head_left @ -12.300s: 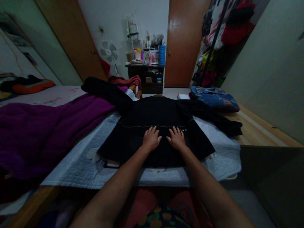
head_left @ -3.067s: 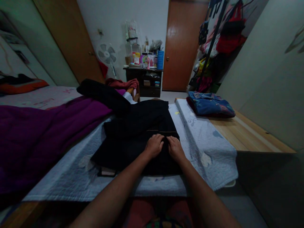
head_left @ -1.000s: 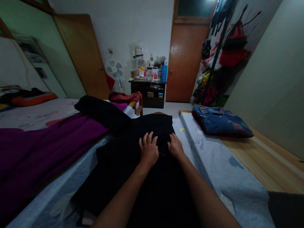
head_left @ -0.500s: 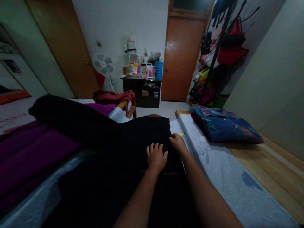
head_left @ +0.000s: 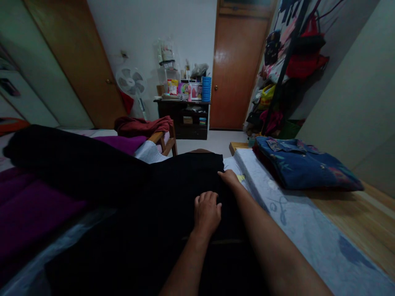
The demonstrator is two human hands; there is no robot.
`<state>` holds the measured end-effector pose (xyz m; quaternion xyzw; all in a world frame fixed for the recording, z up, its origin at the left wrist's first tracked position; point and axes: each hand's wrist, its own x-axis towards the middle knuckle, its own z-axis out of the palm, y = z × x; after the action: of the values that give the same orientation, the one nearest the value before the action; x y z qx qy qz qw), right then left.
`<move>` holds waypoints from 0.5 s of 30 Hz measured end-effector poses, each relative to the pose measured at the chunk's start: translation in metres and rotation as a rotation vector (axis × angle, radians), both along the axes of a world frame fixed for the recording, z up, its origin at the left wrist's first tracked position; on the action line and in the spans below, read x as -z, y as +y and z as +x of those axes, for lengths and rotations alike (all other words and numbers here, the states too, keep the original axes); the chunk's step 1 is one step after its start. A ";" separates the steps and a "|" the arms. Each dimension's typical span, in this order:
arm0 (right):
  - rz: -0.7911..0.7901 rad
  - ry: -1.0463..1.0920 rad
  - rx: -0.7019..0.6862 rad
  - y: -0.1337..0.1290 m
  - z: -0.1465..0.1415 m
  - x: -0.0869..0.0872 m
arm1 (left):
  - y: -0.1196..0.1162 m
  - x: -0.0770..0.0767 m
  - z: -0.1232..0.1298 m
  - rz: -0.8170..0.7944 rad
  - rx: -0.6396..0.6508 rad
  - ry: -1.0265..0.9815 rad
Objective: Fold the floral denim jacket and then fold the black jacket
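Observation:
A large black garment (head_left: 166, 193) is spread across the bed in front of me, with a long thick part of it running to the left. My left hand (head_left: 207, 211) rests palm down on the black cloth, fingers slightly bent and thumb apart. Just beyond it, my right hand (head_left: 230, 177) pinches the garment's right edge between thumb and fingers. The cloth is so dark that its folds and full outline are hard to make out.
Purple cloth (head_left: 40, 213) lies under the garment at left. A folded blue denim garment (head_left: 304, 164) sits on the right by a patterned mattress (head_left: 274, 197). Reddish cloth (head_left: 143, 125) drapes over a wooden frame. Farther back stand a fan (head_left: 132, 80) and a dark cabinet (head_left: 166, 119).
My left hand's fingers have drawn closer together, and the hand sits slightly nearer to me. My right hand stays at the garment's edge. The view has shifted a little.

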<state>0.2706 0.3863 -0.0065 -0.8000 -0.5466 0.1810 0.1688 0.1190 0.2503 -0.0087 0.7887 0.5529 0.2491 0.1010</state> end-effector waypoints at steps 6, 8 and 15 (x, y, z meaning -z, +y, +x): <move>0.067 -0.092 0.074 -0.014 0.003 0.000 | 0.003 -0.006 -0.001 0.045 0.023 -0.038; 0.074 -0.118 0.087 -0.016 0.003 0.000 | 0.004 -0.007 0.000 0.057 0.029 -0.043; 0.173 -0.206 -0.043 0.015 -0.001 -0.015 | 0.005 -0.002 0.002 -0.020 0.045 0.024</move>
<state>0.2697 0.4008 0.0083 -0.7848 -0.5917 0.0538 0.1761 0.1208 0.2551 -0.0070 0.8029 0.5385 0.2319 0.1077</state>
